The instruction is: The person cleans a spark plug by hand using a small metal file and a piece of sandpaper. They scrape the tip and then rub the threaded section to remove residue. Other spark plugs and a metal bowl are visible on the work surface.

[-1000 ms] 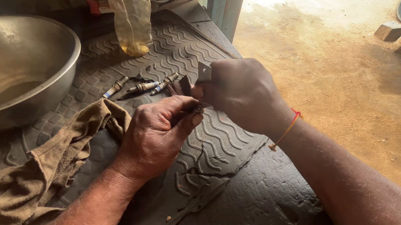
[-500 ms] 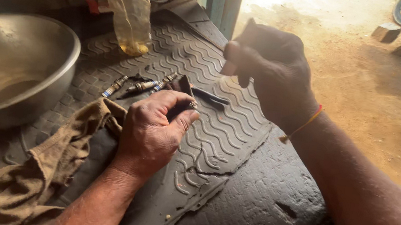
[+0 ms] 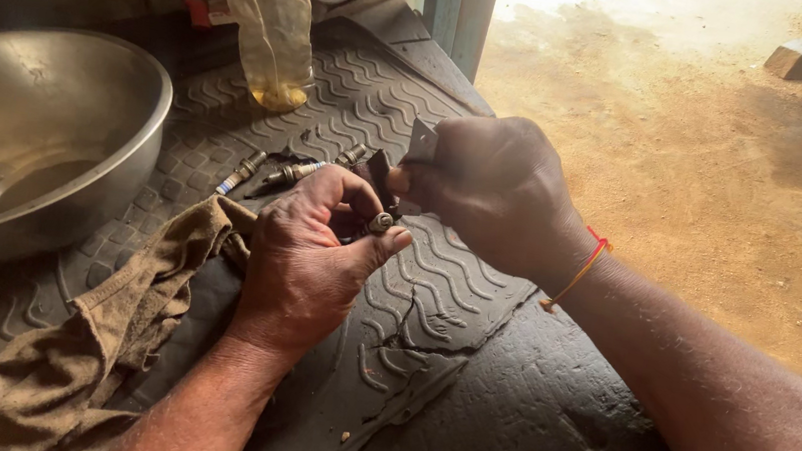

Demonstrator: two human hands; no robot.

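My left hand (image 3: pixel 309 257) pinches a small metal spark plug (image 3: pixel 380 221) between thumb and fingers, above the black ribbed rubber mat (image 3: pixel 434 290). My right hand (image 3: pixel 490 190), with a red-and-yellow thread on its wrist, is closed on a small dark flat piece (image 3: pixel 420 142) and meets the plug's tip. The contact point is partly hidden by my fingers. Several more spark plugs (image 3: pixel 286 174) lie on the mat just beyond my left hand.
A large steel bowl (image 3: pixel 125 83) stands at the left. A brown rag (image 3: pixel 98 322) lies beside my left forearm. A plastic bottle (image 3: pixel 265 19) with a little yellowish liquid stands at the back. Sandy ground (image 3: pixel 709 170) with stones lies to the right.
My right hand lifted up and away from the plug half a second ago, and has now come back down against my left hand and the plug.
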